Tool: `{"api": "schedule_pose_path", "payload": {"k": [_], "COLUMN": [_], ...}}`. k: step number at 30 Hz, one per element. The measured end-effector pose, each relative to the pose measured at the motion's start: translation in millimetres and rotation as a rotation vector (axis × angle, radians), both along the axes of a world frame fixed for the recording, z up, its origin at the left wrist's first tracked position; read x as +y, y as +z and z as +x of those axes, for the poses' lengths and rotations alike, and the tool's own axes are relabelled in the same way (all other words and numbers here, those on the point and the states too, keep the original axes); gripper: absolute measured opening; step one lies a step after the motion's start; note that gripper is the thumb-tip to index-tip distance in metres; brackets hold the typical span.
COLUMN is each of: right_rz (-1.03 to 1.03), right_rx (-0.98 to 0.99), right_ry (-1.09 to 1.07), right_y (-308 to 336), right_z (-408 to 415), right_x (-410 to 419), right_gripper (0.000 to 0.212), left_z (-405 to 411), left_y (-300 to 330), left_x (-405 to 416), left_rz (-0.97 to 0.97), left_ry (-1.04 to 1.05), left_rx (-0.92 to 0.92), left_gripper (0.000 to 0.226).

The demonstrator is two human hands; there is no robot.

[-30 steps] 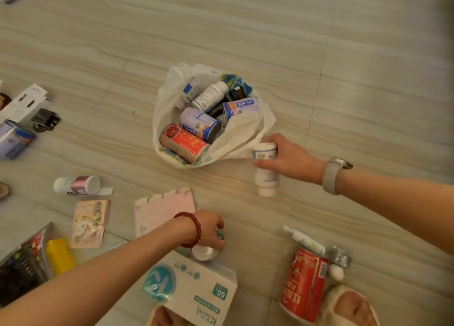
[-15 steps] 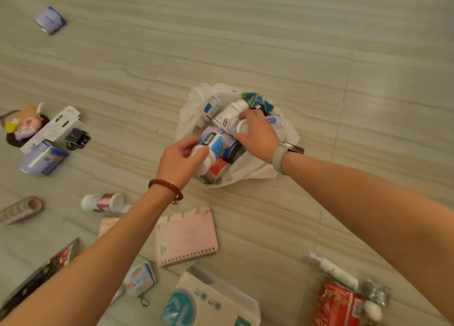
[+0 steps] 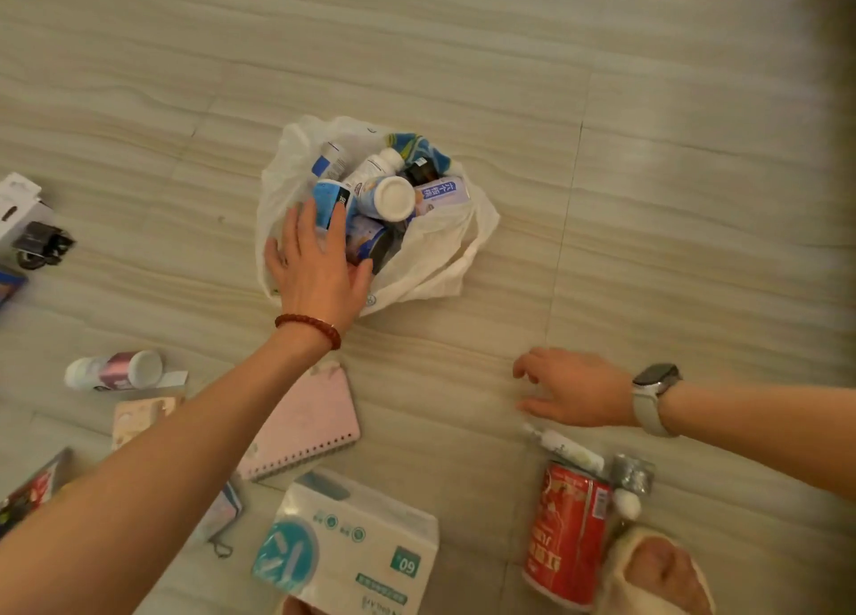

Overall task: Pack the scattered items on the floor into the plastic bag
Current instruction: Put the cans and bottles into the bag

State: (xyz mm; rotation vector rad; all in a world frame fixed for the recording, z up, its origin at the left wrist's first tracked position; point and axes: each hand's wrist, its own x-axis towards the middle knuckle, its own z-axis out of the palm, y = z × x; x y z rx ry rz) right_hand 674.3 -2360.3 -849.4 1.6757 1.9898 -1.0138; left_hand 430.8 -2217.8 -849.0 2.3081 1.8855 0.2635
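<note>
**Right hand nearest the tube**

The right hand (image 3: 574, 390) hovers, fingers loosely apart, holding nothing; the slim white tube (image 3: 563, 448) lies just below its fingertips, long axis diagonal. The left hand (image 3: 317, 262), fingers spread, rests over the white plastic bag (image 3: 444, 248).

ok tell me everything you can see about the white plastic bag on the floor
The thin white plastic bag sits crumpled on the pale striped floor tiles, mouth open upward, its translucent walls slumped and creased. It is packed with bottles, cans and small boxes, among them a white-capped bottle lying on top with its cap towards the camera. The left hand rests with spread fingers over its near edge, fingers against a blue-labelled container. The right hand is clear of it.
</note>
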Motion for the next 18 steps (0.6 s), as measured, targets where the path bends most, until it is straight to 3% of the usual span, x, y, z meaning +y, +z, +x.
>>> {"api": "schedule_pose_path", "payload": {"k": [4, 7, 10, 13, 16, 18], "right_rz": [-0.086, -0.061, -0.01, 0.05, 0.082, 0.088], "right_rx": [-0.097, -0.069, 0.03, 0.126, 0.176, 0.198], "right_ry": [0.028, 0.013, 0.029, -0.01, 0.016, 0.054], "right_y": [-16.0, -19.7, -19.8, -12.9, -11.0, -11.5], "right_z": [-9.3, -17.4, -24.9, -35.6, -45.3, -50.5], "right_x": [-37.7, -32.6, -14.5, 0.4, 4.3, 4.3], "right_gripper": [0.038, 0.027, 0.015, 0.013, 0.01, 0.01], "left_z": [-4.2, -7.1, -17.1, -34.2, -46.6, -46.4], "left_y": [-1.1, 6.1, 13.7, 11.6, 1.5, 0.4], "left_x": [-52.6, -96.3, -133.4, -160.7, -172.2, -168.0], "left_rz": [0.032, -0.349, -0.728, -0.821, -0.786, -0.784], "left_ry": [-0.386, -0.695, -0.893, -1.029, -1.175, -1.155], "left_rx": [-0.123, -0.148, 0.042, 0.203, 0.274, 0.302], "left_gripper": [0.052, 0.059, 0.076, 0.083, 0.089, 0.091]}}
